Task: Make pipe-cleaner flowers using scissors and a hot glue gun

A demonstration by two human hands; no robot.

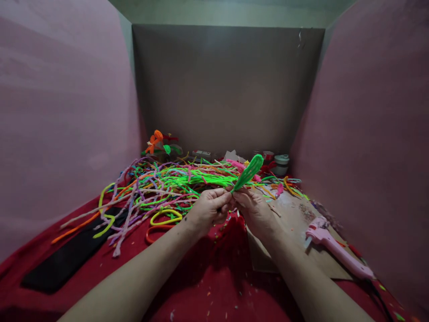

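A green leaf shape made of pipe cleaners (248,172) stands tilted up to the right between my hands. My left hand (214,205) pinches its narrow lower end. Close against it, my right hand (253,206) grips the same base from the other side; the fingertips hide the very end. Just behind my hands lies a large heap of pipe cleaners (187,176), bright green on top, with pink, purple, orange and white ones spreading left. Scissors with yellow and red handles (166,217) rest left of my left hand.
A pink glue gun (335,248) lies on a cardboard sheet (288,214) at the right. A black flat object (73,250) is on the red cloth (201,286) at left. An orange flower (154,142) and a lidded cup (281,164) stand at the back, between pink walls.
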